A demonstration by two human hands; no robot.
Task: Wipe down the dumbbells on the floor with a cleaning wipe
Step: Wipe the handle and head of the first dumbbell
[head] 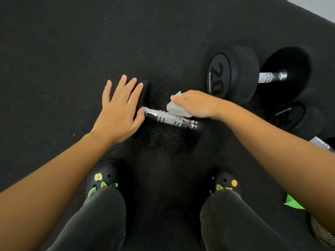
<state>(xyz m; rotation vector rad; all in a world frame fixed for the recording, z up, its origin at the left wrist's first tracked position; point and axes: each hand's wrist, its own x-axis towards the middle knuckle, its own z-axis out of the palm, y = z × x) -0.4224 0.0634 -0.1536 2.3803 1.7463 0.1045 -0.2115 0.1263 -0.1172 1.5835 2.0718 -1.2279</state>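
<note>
- You are looking straight down at a black rubber floor [72, 51], with both bare forearms reaching forward from the lower corners.
- A small dumbbell [166, 117] lies on the floor between your hands. Its shiny metal handle runs from left to right and tilts slightly towards you on the right.
- Your left hand [119, 109] is flat, palm down, with its fingers straight and spread. It rests on the dumbbell's black left end, with the thumb beside the start of the handle, and grips nothing.
- Your right hand [197, 104] is palm down over the right half of the handle, with its fingers bent over a white wipe [175, 107]. The wipe pokes out past your fingertips and hangs down onto the metal. Your thumb is hidden.
- The dumbbell's right end is mostly hidden under your right wrist.
- A larger dumbbell [235, 75], marked 20, lies beyond your right hand, just past your knuckles.
- Another dark dumbbell [290, 117] lies further right, partly behind your right forearm. Its number is hard to read.
- At the right edge there is a silvery packet [320, 144] and, lower down, something bright green [292, 202].
- Below your arms are your dark trousers [101, 223] and two black clogs, left [103, 176] and right [226, 182], each with small colourful charms.
</note>
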